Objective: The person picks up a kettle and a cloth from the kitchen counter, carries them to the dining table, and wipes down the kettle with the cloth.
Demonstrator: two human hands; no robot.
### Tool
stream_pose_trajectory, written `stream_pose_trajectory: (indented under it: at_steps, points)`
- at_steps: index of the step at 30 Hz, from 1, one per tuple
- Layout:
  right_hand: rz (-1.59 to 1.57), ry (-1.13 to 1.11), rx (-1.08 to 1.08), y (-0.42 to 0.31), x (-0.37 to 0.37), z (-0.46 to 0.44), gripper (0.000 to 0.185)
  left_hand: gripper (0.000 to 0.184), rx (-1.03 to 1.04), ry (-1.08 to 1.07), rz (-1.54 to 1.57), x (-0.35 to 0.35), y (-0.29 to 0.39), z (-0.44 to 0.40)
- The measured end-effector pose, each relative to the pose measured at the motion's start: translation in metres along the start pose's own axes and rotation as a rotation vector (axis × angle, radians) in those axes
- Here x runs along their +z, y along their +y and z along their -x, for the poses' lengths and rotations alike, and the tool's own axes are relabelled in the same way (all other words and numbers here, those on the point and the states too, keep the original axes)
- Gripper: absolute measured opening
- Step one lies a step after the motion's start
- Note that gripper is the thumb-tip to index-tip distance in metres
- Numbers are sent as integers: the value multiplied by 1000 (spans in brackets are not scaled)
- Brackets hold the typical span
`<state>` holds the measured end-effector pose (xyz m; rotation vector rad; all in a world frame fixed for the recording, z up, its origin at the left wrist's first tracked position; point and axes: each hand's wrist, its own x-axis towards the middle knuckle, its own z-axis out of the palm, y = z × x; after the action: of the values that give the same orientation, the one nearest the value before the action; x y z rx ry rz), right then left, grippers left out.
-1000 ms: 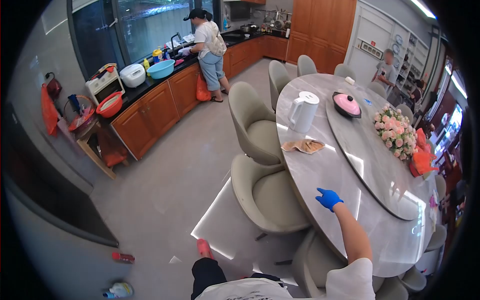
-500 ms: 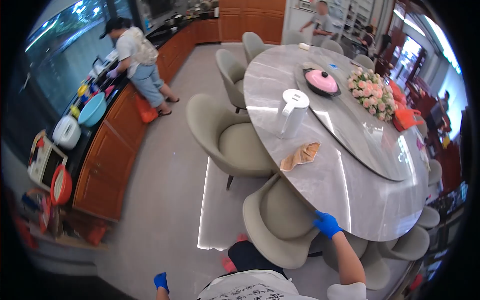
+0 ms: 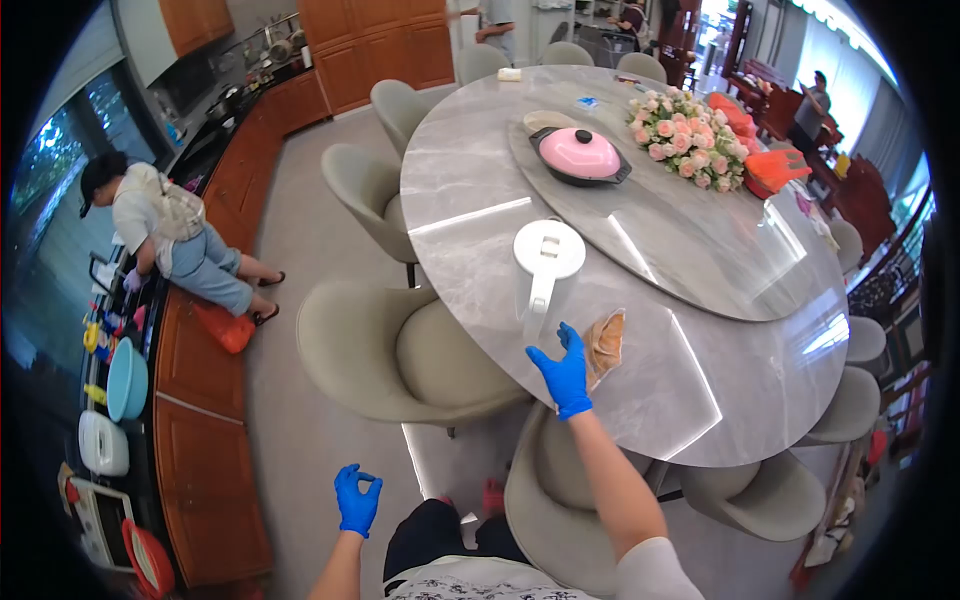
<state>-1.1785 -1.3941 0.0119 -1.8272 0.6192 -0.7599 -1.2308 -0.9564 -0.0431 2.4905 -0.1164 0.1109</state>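
Note:
My right hand, in a blue glove, is over the near edge of the grey marbled table. Its thumb and fingers are spread and hold nothing. Just beyond the fingertips stands a white kettle, its handle pointing toward me. Close to the right of this hand lies a brown, crumpled, cloth-like piece; its exact kind is unclear. My left hand, also blue-gloved, hangs low over the floor, away from the table. Its fingers are loosely bent, with a gap to the thumb and nothing visible in them.
A pink-lidded pot and pink roses sit on the turntable. Grey chairs surround the table, one against my legs. A person works at the left counter, near a blue basin. More people are far back.
My right hand has left the table edge by the near chair and reached forward between kettle and brown piece. My left hand has risen and its fingers have loosened. The view has moved closer.

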Motion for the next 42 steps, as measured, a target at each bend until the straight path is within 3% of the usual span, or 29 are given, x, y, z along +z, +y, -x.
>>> stream_pose_trajectory:
  at_steps: [3, 6, 11, 17, 21, 23, 28, 30, 33, 37, 42]
  points:
    - [17, 84, 86, -3, 30, -17, 75, 19, 106, -21, 64, 7, 25, -70]
    - [119, 104, 126, 7, 48, -25, 62, 22, 224, 1, 138, 8, 34, -126]
    - [19, 153, 145, 5, 66, -35, 44, 26, 424, -125, 173, -6, 33, -226]
    - [-171, 193, 183, 14, 87, -35, 41, 26, 410, -104, 186, -21, 20, -309]
    - [-201, 211, 239, -1, 100, -27, 28, 28, 489, -173, 209, -6, 44, -337]
    - [-198, 203, 307, 0, 99, -27, 18, 28, 556, -235, 205, 5, 71, -347]
    - [-315, 170, 320, -2, 96, -30, 18, 37, 723, -416, 178, 22, 176, -352]
    - [-311, 138, 369, -8, 91, -29, 17, 54, 897, -477, 124, 30, 225, -355]
    - [-299, 123, 390, -2, 92, -34, 17, 63, 992, -501, 83, 43, 296, -360]
    - [-259, 43, 389, -2, 81, -39, 16, 65, 1037, -542, 25, 67, 366, -360]
    - [-314, -101, 377, -7, 72, -52, 23, 64, 1037, -573, -58, 98, 401, -361]
